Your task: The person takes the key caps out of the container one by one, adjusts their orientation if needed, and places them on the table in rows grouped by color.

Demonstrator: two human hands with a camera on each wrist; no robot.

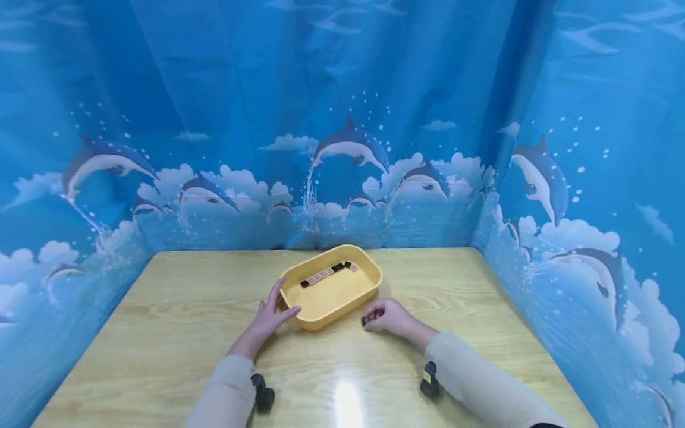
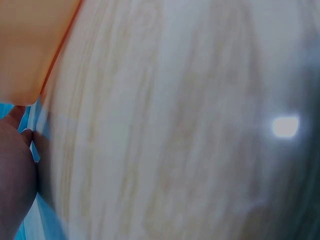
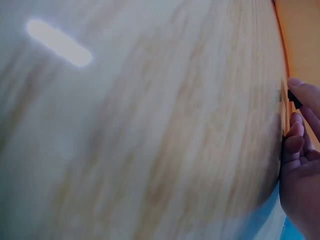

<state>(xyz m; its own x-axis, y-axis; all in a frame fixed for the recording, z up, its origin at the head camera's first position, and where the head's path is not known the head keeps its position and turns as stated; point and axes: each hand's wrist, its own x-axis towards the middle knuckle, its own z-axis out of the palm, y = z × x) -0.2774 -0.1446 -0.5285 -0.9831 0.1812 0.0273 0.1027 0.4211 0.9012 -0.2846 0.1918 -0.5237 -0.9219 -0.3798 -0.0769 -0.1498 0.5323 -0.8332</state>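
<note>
A yellow tub (image 1: pixel 320 314) stands on the table, a short row of small tiles lying inside it. Some are black tiles (image 1: pixel 338 267); others are pale tiles with reddish marks (image 1: pixel 321 275). My left hand (image 1: pixel 269 318) rests against the tub's near left end, thumb and fingers spread along the rim. In the left wrist view, a finger of it reaches under the orange-looking tub corner (image 2: pixel 25 95). To the right of the tub, my right hand (image 1: pixel 389 317) pinches a small black tile (image 1: pixel 365 321) low over the table. That tile (image 3: pixel 294 99) shows between thumb and fingertip in the right wrist view.
The wooden table (image 1: pixel 176 333) ends at a blue dolphin-print curtain (image 1: pixel 225 119), which hangs behind it and along its sides. Each sleeve carries a dark wrist camera (image 1: pixel 430 380). A bright reflection lies on the table's near part.
</note>
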